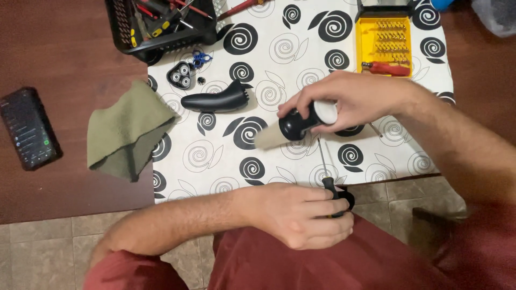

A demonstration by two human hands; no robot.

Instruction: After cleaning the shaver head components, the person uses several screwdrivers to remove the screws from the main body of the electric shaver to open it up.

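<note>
A desk [301, 32] under a white cloth with black spirals carries repair things. A black tool basket [161, 24] stands at its far left corner, an open yellow bit case [384, 40] far right. An olive rag [126, 131] drapes the left edge beside a dark phone [28, 129]. The right hand [349, 99] grips a black-and-white shaver body [303, 121] over the desk's middle. The left hand [301, 215] is closed around a black-handled screwdriver [329, 177] at the near edge. Judging by the loose shaver head [181, 75] and black shell [215, 99], disassembly is underway; bringing the tip to a screw calls for steadiness.
</note>
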